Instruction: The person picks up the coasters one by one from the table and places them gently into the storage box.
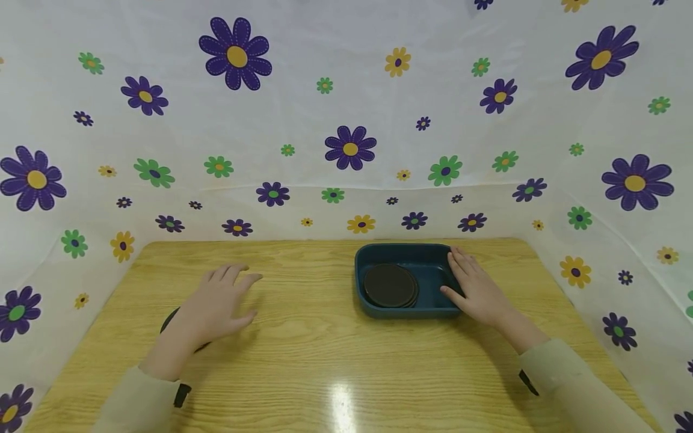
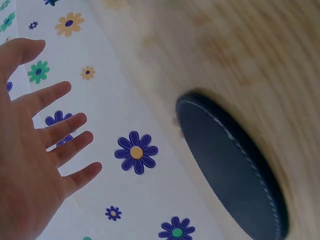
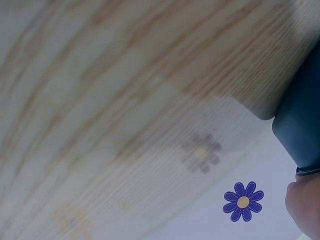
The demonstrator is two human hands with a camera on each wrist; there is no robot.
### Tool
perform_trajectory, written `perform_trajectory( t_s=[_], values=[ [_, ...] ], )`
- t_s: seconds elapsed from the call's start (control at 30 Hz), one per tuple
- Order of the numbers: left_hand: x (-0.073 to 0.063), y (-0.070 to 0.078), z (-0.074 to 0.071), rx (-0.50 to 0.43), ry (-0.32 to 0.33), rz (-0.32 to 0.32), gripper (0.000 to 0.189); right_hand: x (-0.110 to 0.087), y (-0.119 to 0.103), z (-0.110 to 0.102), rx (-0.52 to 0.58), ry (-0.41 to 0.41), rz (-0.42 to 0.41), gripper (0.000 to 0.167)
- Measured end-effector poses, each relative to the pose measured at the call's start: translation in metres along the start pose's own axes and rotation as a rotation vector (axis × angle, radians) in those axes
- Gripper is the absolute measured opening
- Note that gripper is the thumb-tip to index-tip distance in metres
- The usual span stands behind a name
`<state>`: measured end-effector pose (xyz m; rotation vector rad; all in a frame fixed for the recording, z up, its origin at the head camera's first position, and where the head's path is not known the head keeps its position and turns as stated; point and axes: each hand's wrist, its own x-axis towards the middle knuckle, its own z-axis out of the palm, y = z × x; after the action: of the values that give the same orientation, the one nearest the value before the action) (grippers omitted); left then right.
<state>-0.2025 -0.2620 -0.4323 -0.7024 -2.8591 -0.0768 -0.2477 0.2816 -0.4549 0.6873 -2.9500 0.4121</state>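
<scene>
My left hand (image 1: 216,307) hovers over the left part of the table with fingers spread and nothing held. Under its wrist lies a dark round coaster (image 2: 230,165) with a stitched edge, mostly hidden in the head view. The left wrist view shows the palm and separated fingers, apart from that coaster. A dark blue rectangular tray (image 1: 411,313) stands right of centre, with a small stack of round dark coasters (image 1: 390,285) at its left end. My right hand (image 1: 479,291) rests on the tray's right end, fingers extended along the rim and thumb over the inside.
The wooden table (image 1: 303,361) carries the tray and coasters. A white cloth (image 1: 292,108) with printed flowers rises behind it and along both sides. Black straps show at both sleeve cuffs.
</scene>
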Motion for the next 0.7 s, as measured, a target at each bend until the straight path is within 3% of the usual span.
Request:
perform_trajectory(
  t_s=[0.43, 0.7],
  values=[
    [-0.028, -0.030, 0.007, 0.016, 0.049, -0.038, 0.062, -0.001, 0.001, 0.000, 0.012, -0.017, 0.006, 0.083],
    [-0.044, -0.043, 0.013, 0.009, 0.000, -0.071, 0.061, -0.001, 0.003, 0.001, 0.011, -0.009, 0.006, 0.083]
  ],
)
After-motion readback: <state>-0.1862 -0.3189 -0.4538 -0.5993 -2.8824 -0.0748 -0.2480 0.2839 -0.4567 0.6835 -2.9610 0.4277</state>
